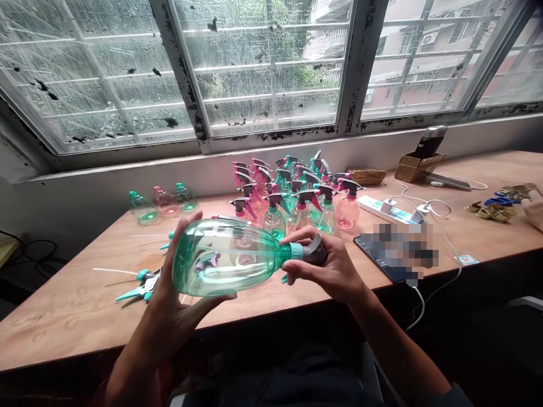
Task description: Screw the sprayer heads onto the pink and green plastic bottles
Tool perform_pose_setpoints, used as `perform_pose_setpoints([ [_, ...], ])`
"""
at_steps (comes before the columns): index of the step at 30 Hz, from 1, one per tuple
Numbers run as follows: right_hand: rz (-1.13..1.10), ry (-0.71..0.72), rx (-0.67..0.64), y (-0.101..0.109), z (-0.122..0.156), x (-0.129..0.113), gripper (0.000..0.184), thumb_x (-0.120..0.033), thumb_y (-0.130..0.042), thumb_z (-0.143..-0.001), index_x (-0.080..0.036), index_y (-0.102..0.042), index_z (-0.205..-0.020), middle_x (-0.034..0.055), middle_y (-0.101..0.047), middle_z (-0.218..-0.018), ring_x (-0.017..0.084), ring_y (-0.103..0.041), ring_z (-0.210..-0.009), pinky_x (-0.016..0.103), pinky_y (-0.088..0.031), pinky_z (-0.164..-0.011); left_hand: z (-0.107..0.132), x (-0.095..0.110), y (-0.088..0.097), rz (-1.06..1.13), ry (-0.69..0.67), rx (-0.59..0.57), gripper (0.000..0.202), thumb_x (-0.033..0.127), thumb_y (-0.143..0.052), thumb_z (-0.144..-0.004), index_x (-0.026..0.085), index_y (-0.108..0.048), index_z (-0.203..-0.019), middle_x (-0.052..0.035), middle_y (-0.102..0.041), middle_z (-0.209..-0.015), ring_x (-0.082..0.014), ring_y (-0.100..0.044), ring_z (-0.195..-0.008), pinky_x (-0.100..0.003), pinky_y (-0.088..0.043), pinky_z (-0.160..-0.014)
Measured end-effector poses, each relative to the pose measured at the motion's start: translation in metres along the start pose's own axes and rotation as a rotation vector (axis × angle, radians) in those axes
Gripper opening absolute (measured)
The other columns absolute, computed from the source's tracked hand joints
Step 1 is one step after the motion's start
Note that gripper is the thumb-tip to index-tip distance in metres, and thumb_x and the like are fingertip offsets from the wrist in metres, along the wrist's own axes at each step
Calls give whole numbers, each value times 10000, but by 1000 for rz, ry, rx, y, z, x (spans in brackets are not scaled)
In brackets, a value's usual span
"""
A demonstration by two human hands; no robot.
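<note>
I hold a clear green spray bottle (224, 257) on its side above the front edge of the wooden table (76, 305). My left hand (169, 299) is wrapped round the bottle's base end. My right hand (331, 265) is closed on the grey and teal spray head (311, 251) at the bottle's neck. Loose teal spray heads with white tubes (142, 285) lie on the table just left of my left hand.
Several finished pink and green spray bottles (297, 198) stand in a group at the back. Three capless bottles (163, 203) lie at the back left. A phone (394, 254), a white power strip (388, 209), cables, a cardboard box (418, 164) and gold items (496, 209) sit right. Another person's hand (535, 212) shows at the far right.
</note>
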State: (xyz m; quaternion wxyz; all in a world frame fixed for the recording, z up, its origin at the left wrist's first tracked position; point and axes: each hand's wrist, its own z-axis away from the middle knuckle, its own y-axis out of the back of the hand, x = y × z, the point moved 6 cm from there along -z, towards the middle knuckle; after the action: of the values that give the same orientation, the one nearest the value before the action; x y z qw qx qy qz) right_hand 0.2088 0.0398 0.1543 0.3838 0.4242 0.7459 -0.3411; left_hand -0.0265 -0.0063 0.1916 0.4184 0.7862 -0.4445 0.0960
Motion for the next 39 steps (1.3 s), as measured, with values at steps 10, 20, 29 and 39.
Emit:
perform_pose_setpoints([
  [10,54,20,36,-3,-3,7,397,-321,-923,-759,-181,-697,-1054,-36,-671,-722,156,-714,-611,274,-630,-580,-3,-29,-4,-204,156,-102,614,577,-617,-921,261,-524,-1438,-132,-622,-1407,-401,-578,-1304,-522,-492,-1063],
  [20,-40,-33,-6,-2,-3,9,317,-298,-875,-825,-162,-679,-1035,-26,-716,-645,153,-727,-560,258,-625,-570,7,-36,0,-177,181,-78,744,558,-687,-887,273,-422,-1521,-134,-614,-1430,-380,-582,-1325,-536,-481,-1095],
  [29,54,-21,-1,-4,-2,7,330,-283,-897,-792,-167,-701,-1032,-28,-691,-680,164,-735,-575,259,-626,-554,5,-37,2,-64,101,-55,1027,463,-783,-836,367,-150,-1640,-129,-452,-1599,-411,-490,-1424,-588,-492,-1102],
  [39,44,-44,-6,-7,1,5,361,-223,-924,-754,-175,-706,-1038,-34,-691,-727,137,-729,-603,215,-616,-563,4,-27,5,-180,70,-117,955,521,-737,-862,325,-213,-1637,-141,-386,-1648,-441,-333,-1518,-660,-343,-1178],
])
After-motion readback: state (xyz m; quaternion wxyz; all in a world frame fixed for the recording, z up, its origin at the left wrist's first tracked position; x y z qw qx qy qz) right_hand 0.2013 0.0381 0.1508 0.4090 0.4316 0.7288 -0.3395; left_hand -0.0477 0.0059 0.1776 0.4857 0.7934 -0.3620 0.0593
